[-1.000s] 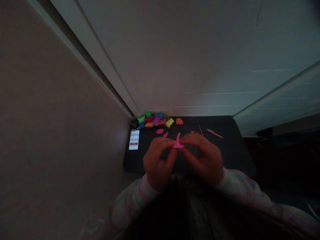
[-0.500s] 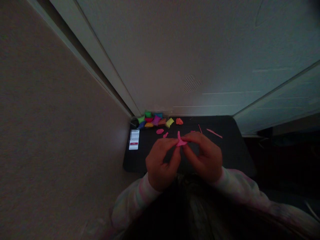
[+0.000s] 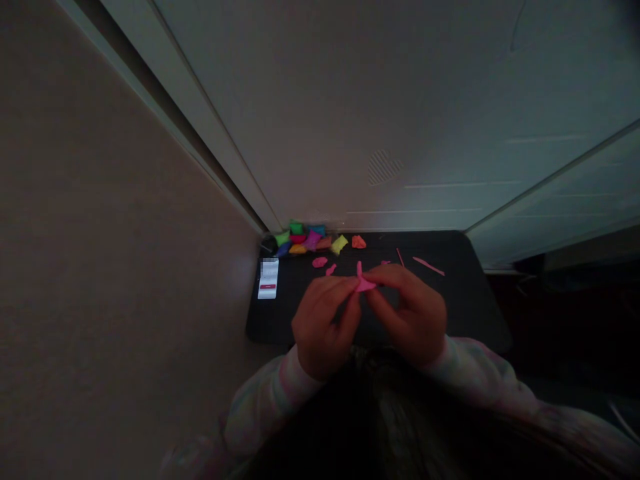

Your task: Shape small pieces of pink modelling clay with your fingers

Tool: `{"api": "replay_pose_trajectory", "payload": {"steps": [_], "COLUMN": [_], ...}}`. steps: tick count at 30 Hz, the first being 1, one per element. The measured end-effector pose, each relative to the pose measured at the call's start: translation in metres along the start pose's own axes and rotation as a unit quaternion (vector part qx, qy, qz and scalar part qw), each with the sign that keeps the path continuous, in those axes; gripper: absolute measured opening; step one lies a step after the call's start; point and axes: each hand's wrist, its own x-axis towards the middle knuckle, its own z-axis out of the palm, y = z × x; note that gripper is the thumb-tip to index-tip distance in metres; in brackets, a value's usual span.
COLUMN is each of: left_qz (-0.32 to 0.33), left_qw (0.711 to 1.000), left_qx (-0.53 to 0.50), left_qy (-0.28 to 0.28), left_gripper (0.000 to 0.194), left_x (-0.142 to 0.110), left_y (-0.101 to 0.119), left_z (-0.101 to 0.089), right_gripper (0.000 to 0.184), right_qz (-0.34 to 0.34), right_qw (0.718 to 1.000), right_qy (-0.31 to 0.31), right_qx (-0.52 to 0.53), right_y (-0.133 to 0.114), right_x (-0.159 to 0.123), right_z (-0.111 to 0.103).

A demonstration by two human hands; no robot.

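Note:
Between my two hands is a piece of pink modelling clay (image 3: 365, 285), broad at the bottom with a thin stalk pointing up. My left hand (image 3: 325, 323) pinches its left side between thumb and fingertips. On the other side, my right hand (image 3: 410, 313) grips it the same way. Behind the hands, a flat pink clay lump (image 3: 320, 263) and a smaller pink clay bit (image 3: 331, 270) lie on the dark table (image 3: 310, 323). Another pink bit (image 3: 385, 263) shows just past my right fingers.
Colourful clay packets (image 3: 299, 240) are grouped at the back left, near a yellow packet (image 3: 340, 245) and an orange clay lump (image 3: 359, 242). A lit phone (image 3: 269, 279) lies at the left edge. Right of centre are a thin pink stick (image 3: 400, 257) and a pink modelling tool (image 3: 429, 266). A pale panel (image 3: 320, 133) rises behind.
Both hands stay in nearly the same place, still pinching the pink clay. The clay has shifted very slightly to the right, and its stalk looks a little straighter.

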Motion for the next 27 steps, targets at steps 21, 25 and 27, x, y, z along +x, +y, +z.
{"api": "replay_pose_trajectory", "payload": {"steps": [21, 25, 27], "left_qz": [0.028, 0.03, 0.025], "left_qw": [0.998, 0.999, 0.999], "left_qx": [0.053, 0.043, 0.032], "left_qy": [0.01, 0.008, 0.006], "left_gripper": [0.021, 0.019, 0.017], "left_x": [0.0011, 0.0012, 0.0015], "left_y": [-0.0062, -0.0058, -0.0058], "left_z": [-0.0035, -0.0047, -0.0049], "right_gripper": [0.013, 0.015, 0.014], "right_qz": [-0.071, -0.076, -0.079], "right_qw": [0.997, 0.996, 0.996], "right_qy": [-0.002, -0.005, -0.006], "right_qx": [-0.041, -0.038, -0.033], "right_y": [0.0033, 0.0032, 0.0037], "right_x": [0.0022, 0.0023, 0.0018], "right_z": [-0.0039, -0.0046, -0.0048]}}
